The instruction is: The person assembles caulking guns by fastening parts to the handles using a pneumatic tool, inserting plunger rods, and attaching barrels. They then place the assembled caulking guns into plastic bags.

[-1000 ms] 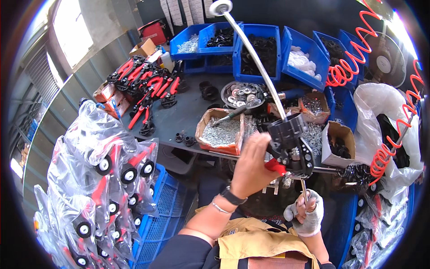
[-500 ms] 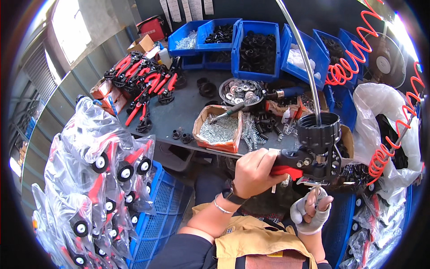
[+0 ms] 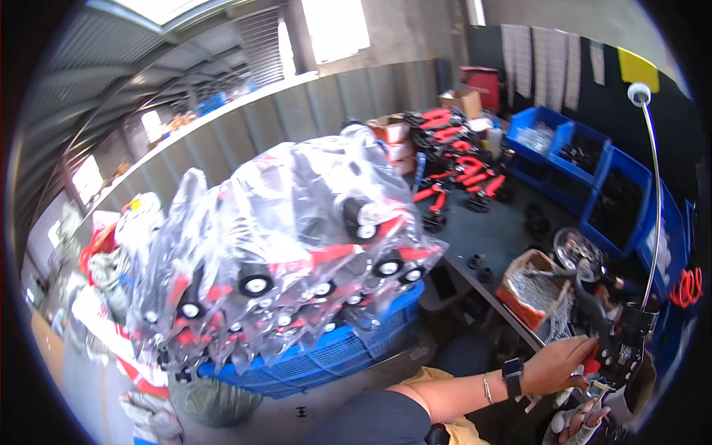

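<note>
At the lower right, my left hand (image 3: 564, 365), wearing a dark watch and a bracelet, is closed round the red-and-black handle of a black tool (image 3: 617, 357). The tool has a round, ribbed collar (image 3: 639, 319) at its upper end. A long metal rod (image 3: 656, 215) rises from that collar. Beneath the tool is my right hand (image 3: 575, 426), partly wrapped in white cloth with bare fingertips. Its fingers are curled at a thin metal part (image 3: 595, 404) on the tool's underside; blur and the picture's dark rim hide part of this.
Bagged red-and-black tools (image 3: 297, 245) fill a blue crate (image 3: 334, 367) at left. On the bench (image 3: 482, 230) lie a heap of unbagged tools (image 3: 460, 159), an orange box of springs (image 3: 534, 289) and a metal bowl (image 3: 575, 248). Blue bins (image 3: 623, 200) stand behind.
The view has swung left, bringing the bagged tools to the middle and both hands to the lower right. My left hand still grips the tool, with my right hand beneath it.
</note>
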A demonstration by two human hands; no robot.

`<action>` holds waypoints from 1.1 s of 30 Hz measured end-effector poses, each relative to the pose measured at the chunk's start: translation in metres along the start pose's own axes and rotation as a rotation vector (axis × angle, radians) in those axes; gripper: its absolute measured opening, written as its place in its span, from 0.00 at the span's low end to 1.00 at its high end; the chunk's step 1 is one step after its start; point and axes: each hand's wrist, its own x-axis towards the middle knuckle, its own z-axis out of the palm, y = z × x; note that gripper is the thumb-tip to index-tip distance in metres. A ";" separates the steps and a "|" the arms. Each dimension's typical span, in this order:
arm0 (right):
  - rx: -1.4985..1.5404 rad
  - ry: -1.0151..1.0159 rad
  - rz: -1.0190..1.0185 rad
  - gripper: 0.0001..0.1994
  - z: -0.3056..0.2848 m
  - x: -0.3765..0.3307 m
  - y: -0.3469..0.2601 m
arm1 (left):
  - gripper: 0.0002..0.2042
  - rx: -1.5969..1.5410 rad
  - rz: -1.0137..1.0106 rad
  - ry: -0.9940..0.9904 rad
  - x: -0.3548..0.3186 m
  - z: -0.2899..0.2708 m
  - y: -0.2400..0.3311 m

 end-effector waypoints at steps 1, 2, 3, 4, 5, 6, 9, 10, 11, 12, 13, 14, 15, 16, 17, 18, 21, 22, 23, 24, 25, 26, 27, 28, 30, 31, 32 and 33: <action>-0.249 -0.003 -0.046 0.24 0.011 0.005 0.004 | 0.33 0.059 -0.060 0.026 -0.006 -0.007 0.003; -0.497 -0.002 -0.107 0.26 0.017 0.009 0.007 | 0.32 0.108 -0.118 0.049 -0.009 -0.014 0.003; -0.490 -0.024 -0.106 0.26 0.007 0.005 0.011 | 0.32 0.127 -0.115 0.061 -0.008 -0.026 0.003; -0.467 -0.028 -0.021 0.24 -0.017 0.000 0.019 | 0.32 0.227 -0.080 0.190 -0.002 -0.041 -0.003; -0.437 -0.041 0.070 0.22 -0.028 -0.001 0.024 | 0.31 0.339 -0.047 0.320 0.006 -0.062 -0.005; -0.419 0.027 0.053 0.19 -0.017 -0.007 0.032 | 0.31 0.431 -0.008 0.396 0.023 -0.092 -0.010; -0.413 -0.025 0.185 0.16 -0.069 -0.015 0.037 | 0.28 0.603 -0.087 0.493 0.050 -0.172 -0.013; -0.489 -0.002 0.194 0.17 -0.058 -0.016 0.034 | 0.28 0.615 -0.089 0.499 0.047 -0.174 -0.013; -0.526 0.065 0.244 0.18 -0.044 -0.009 0.023 | 0.28 0.603 -0.066 0.511 0.043 -0.170 -0.011; -0.547 0.023 0.125 0.18 -0.025 -0.001 0.019 | 0.28 0.578 -0.039 0.516 0.038 -0.163 -0.009; -0.570 -0.024 0.010 0.18 -0.007 0.009 0.015 | 0.27 0.525 0.017 0.526 0.026 -0.139 -0.011; -0.502 -0.024 0.041 0.17 0.006 0.019 0.008 | 0.27 0.337 -0.100 0.362 0.011 -0.115 0.000; -0.436 -0.024 0.070 0.17 0.017 0.026 0.003 | 0.29 0.321 -0.048 0.348 -0.006 -0.079 -0.002; -0.771 -0.056 -0.029 0.15 0.030 0.029 0.001 | 0.30 0.252 -0.069 0.395 -0.016 -0.053 0.015; -0.333 -0.333 0.095 0.14 0.016 0.035 -0.002 | 0.30 0.157 -0.098 0.341 -0.029 -0.041 0.025; -0.577 -0.230 0.016 0.16 0.037 0.026 -0.003 | 0.29 0.140 -0.125 0.357 -0.026 -0.043 0.026; -0.620 -0.094 -0.090 0.22 0.008 0.003 0.017 | 0.26 0.400 -0.108 0.411 -0.001 -0.100 0.013; -0.619 -0.119 -0.083 0.23 -0.019 -0.005 0.024 | 0.25 0.419 -0.148 0.454 0.017 -0.125 0.007; -0.603 -0.169 -0.054 0.24 -0.037 -0.015 0.028 | 0.25 0.556 -0.048 0.547 0.017 -0.147 -0.007; -0.659 -0.152 -0.035 0.25 -0.049 -0.020 0.029 | 0.26 0.520 -0.100 0.511 0.019 -0.161 -0.015; -0.707 -0.130 -0.011 0.26 -0.051 -0.024 0.030 | 0.24 0.435 -0.124 0.510 0.015 -0.158 -0.017; -0.711 -0.132 -0.039 0.26 -0.051 -0.019 0.027 | 0.24 0.387 -0.080 0.453 0.017 -0.142 -0.016; -0.680 -0.095 -0.031 0.26 -0.038 -0.014 0.025 | 0.24 0.335 -0.038 0.389 0.014 -0.124 -0.011; -0.658 -0.109 -0.163 0.25 -0.032 -0.005 0.030 | 0.24 0.226 -0.082 0.315 0.000 -0.095 0.004; -0.647 -0.076 -0.242 0.27 -0.004 0.009 0.032 | 0.24 0.141 -0.143 0.240 -0.026 -0.068 0.018; -0.681 0.004 -0.220 0.29 0.014 0.011 0.027 | 0.24 0.152 -0.163 0.224 -0.030 -0.063 0.018; -0.641 -0.090 -0.217 0.30 0.004 0.011 0.026 | 0.24 0.168 -0.186 0.213 -0.033 -0.061 0.018; -0.639 -0.057 -0.168 0.30 -0.004 0.003 0.029 | 0.23 0.177 -0.105 0.327 -0.019 -0.075 0.014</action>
